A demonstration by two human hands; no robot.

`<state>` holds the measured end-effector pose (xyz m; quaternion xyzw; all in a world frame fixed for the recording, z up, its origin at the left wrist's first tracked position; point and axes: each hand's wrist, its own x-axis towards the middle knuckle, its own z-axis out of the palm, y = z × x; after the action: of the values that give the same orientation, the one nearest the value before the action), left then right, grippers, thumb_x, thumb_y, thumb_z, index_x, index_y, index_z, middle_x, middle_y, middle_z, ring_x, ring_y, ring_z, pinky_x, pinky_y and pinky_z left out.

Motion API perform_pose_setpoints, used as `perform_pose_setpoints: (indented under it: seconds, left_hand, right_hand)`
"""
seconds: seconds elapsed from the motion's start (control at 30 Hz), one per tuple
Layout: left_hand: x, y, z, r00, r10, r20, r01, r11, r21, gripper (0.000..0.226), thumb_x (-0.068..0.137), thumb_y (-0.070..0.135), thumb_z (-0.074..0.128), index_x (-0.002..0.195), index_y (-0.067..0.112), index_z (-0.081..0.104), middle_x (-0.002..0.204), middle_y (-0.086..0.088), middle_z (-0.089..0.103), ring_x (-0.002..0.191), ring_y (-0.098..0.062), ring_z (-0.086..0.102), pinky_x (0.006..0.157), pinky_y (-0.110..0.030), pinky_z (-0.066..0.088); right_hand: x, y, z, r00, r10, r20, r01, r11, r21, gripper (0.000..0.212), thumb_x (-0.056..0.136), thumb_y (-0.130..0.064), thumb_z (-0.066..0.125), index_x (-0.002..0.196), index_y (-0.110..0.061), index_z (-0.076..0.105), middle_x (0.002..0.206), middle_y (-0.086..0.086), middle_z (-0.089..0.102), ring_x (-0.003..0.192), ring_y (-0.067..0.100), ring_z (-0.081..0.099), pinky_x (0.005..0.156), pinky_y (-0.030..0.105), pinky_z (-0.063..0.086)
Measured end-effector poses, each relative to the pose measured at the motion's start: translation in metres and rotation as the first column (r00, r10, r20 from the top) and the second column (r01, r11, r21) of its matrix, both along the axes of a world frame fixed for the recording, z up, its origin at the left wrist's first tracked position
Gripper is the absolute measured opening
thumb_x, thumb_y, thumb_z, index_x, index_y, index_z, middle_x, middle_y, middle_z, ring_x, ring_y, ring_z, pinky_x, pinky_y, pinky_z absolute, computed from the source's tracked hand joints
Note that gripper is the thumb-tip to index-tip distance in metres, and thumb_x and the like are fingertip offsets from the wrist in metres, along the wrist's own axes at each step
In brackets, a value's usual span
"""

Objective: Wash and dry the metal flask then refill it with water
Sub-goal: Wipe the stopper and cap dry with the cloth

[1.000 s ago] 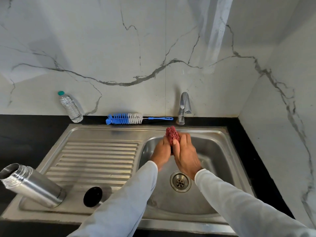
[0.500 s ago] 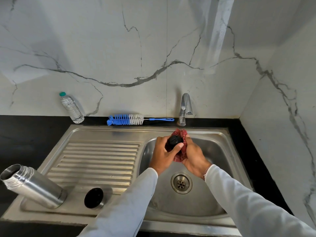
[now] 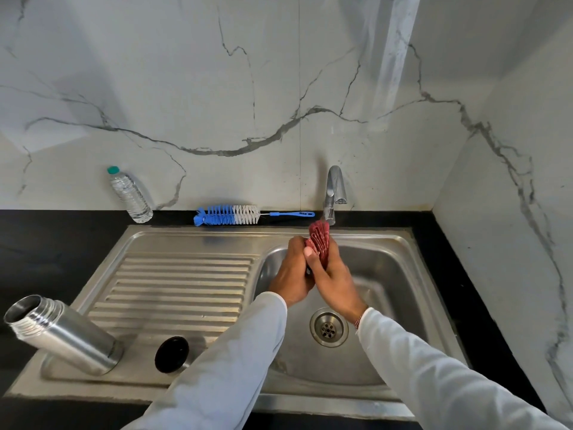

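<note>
The metal flask stands with its mouth open on the sink's ribbed drainboard at the lower left. A round black lid rests beside it on the drainboard. Over the basin, below the tap, my two hands are pressed together. My right hand grips a red cloth whose folded end sticks up above the fingers. My left hand is closed against the cloth around a small black flask stopper, almost entirely hidden between the palms.
A blue and white bottle brush lies along the black counter behind the sink. A clear plastic water bottle stands at the back left. The drain is under my wrists. Marble walls close in behind and on the right.
Half a second ago the black stopper showed in my left hand with the cloth behind it. Now the hands have closed together and the cloth covers it, its end pointing up.
</note>
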<state>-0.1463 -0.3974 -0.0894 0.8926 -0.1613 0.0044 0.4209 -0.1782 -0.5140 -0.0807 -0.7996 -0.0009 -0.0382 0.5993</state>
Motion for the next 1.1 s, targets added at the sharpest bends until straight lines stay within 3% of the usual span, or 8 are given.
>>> perform_pose_setpoints:
  seconds: [0.1,0.27,0.4,0.6,0.73,0.87,0.97,1.1]
  left_hand:
    - [0.007,0.007,0.003,0.998,-0.003,-0.06,0.008,0.997,0.081,0.025,0.101,0.023,0.059,0.11,0.017,0.036,0.105,-0.002,0.057,0.086,-0.002,0.053,0.065,-0.01,0.039]
    - [0.012,0.011,0.007,0.993,0.023,-0.118,-0.02,0.999,0.032,0.026,0.106,0.04,0.049,0.129,0.027,0.044,0.12,0.01,0.061,0.113,-0.011,0.059,0.09,-0.016,0.042]
    - [-0.001,0.01,0.013,0.994,-0.083,-0.078,0.085,0.996,0.016,0.056,0.094,0.005,0.067,0.141,0.008,0.036,0.123,0.001,0.054,0.11,-0.009,0.056,0.081,0.001,0.039]
    - [-0.007,0.013,0.006,0.987,-0.111,-0.12,0.114,0.993,0.019,0.052,0.092,0.01,0.074,0.128,0.006,0.037,0.115,-0.001,0.054,0.094,-0.002,0.057,0.075,-0.001,0.044]
    - [-0.004,0.014,0.01,0.985,-0.086,-0.149,0.094,0.994,0.05,0.045,0.098,0.014,0.066,0.129,0.006,0.034,0.114,-0.002,0.053,0.089,0.002,0.055,0.071,-0.002,0.046]
    - [0.002,0.013,0.013,0.964,-0.145,-0.222,0.171,0.98,0.106,0.037,0.103,0.013,0.057,0.127,0.014,0.03,0.121,-0.002,0.05,0.101,-0.007,0.056,0.081,-0.011,0.05]
    - [-0.002,0.015,0.019,0.925,-0.273,-0.263,0.294,0.955,0.041,0.069,0.103,0.003,0.052,0.158,0.016,0.012,0.143,0.005,0.036,0.136,-0.011,0.04,0.102,-0.002,0.033]
    - [-0.002,0.02,0.019,0.949,-0.224,-0.222,0.228,0.974,-0.007,0.077,0.102,-0.001,0.052,0.161,0.007,0.003,0.159,-0.008,0.033,0.146,-0.021,0.038,0.106,-0.007,0.029]
  right_hand:
    - [-0.009,-0.002,-0.011,0.985,0.072,0.158,-0.056,0.993,-0.102,0.053,0.108,-0.034,0.043,0.157,-0.025,0.028,0.155,-0.003,0.044,0.143,0.007,0.041,0.119,0.035,0.035]
    - [-0.013,0.001,-0.016,0.951,0.203,0.233,-0.146,0.959,-0.242,0.06,0.11,-0.027,0.037,0.162,-0.023,0.008,0.169,-0.008,-0.007,0.155,0.006,-0.003,0.126,0.027,0.007]
    - [0.003,-0.003,-0.003,0.975,0.138,0.174,-0.105,0.977,-0.186,0.048,0.109,-0.035,0.035,0.156,-0.027,0.032,0.161,-0.004,0.034,0.15,0.007,0.026,0.123,0.026,0.023]
    - [0.013,-0.01,-0.001,0.932,0.064,-0.357,0.111,0.887,0.449,0.042,0.106,-0.05,0.038,0.127,-0.021,0.06,0.115,0.013,0.072,0.107,0.029,0.07,0.09,0.053,0.058]
    - [-0.01,0.0,-0.004,0.972,-0.012,-0.234,0.059,0.979,0.195,0.035,0.108,-0.045,0.032,0.128,-0.025,0.053,0.123,0.006,0.066,0.102,0.007,0.066,0.074,0.019,0.056]
    - [-0.02,0.009,-0.025,0.997,-0.015,0.07,0.021,0.996,-0.084,0.051,0.108,-0.044,0.031,0.157,-0.029,0.029,0.157,0.0,0.04,0.144,0.011,0.038,0.118,0.034,0.035]
    - [-0.016,0.007,-0.026,0.973,0.059,0.225,0.017,0.947,-0.321,0.052,0.109,-0.04,0.029,0.159,-0.03,0.021,0.167,-0.001,0.017,0.155,0.011,0.008,0.125,0.031,0.015]
    - [-0.003,0.003,-0.004,0.965,0.042,0.258,0.043,0.948,-0.316,0.053,0.104,-0.057,0.025,0.146,-0.03,0.045,0.147,-0.002,0.044,0.14,0.013,0.041,0.116,0.037,0.036]
